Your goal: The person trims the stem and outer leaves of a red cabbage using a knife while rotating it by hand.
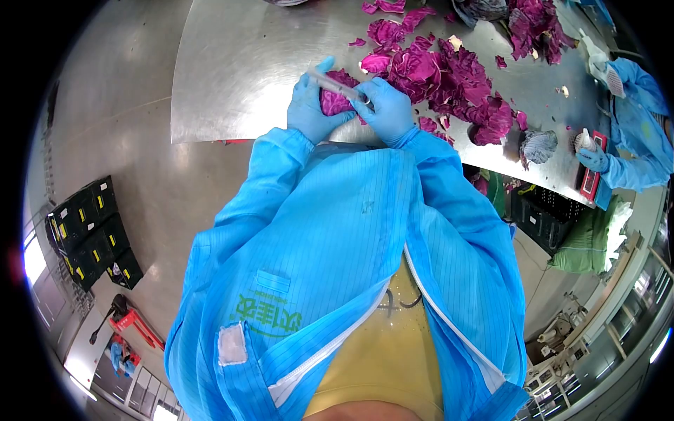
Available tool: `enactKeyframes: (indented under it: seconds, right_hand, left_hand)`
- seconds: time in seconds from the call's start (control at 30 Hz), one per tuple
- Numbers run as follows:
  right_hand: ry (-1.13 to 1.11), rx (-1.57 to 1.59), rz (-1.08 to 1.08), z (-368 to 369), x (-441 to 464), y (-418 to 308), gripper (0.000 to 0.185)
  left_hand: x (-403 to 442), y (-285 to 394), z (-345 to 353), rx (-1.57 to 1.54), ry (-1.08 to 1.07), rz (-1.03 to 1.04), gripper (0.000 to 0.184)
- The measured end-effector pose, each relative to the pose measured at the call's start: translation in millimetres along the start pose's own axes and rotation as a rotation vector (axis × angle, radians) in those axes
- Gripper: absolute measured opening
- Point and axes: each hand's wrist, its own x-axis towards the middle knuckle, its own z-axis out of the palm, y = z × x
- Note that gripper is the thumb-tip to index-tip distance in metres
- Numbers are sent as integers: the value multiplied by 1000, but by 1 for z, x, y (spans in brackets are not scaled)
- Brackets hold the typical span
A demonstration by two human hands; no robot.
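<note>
Both my hands wear blue gloves and are over the near edge of the steel table (pixel 239 77). My left hand (pixel 307 109) is wrapped round the left side of a red cabbage (pixel 335 95). A knife (pixel 335 84) is gripped in my right hand (pixel 387 111), its blade lying across the top of the cabbage and pointing left toward my left fingers. Whether the blade has cut in, I cannot tell. Loose purple cabbage leaves (pixel 421 74) are heaped just beyond and to the right of my right hand.
A darker cabbage (pixel 538 147) lies near the table's right edge. At right, a co-worker's gloved hand (pixel 594 158) is beside a red-framed device (pixel 594 172). Below the table stands a black crate (pixel 537 221) next to a green sack (pixel 583 242). Black crates (pixel 91 228) are stacked at left.
</note>
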Motion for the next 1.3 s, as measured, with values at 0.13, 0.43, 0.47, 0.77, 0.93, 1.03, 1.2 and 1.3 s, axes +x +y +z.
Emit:
enactKeyframes:
  seconds: [0.13, 0.43, 0.47, 0.77, 0.93, 1.03, 1.2, 1.3]
  right_hand:
    - [350, 134, 211, 6, -3, 7, 20]
    - [275, 351, 217, 8, -4, 5, 39]
    - [237, 301, 180, 8, -6, 4, 40]
    - [170, 251, 166, 16, -11, 4, 50]
    - [82, 424, 149, 15, -4, 6, 45]
    - [-12, 483, 183, 8, 1, 8, 40]
    - [-56, 359, 139, 5, 3, 6, 37]
    - [-82, 185, 133, 0, 9, 1, 36]
  left_hand:
    - [-3, -3, 1, -228, 30, -84, 105]
    - [-3, -11, 6, -305, 38, -141, 110]
    - [-4, -13, 8, -334, 42, -143, 110]
    - [-5, -18, 5, -630, 117, -113, 113]
    - [-12, -11, 1, -808, 113, -171, 112]
    - [-12, -5, -4, -837, 94, -227, 109]
    - [-12, -6, -7, -904, 63, -290, 104]
    - [-10, -10, -6, -869, 34, -302, 103]
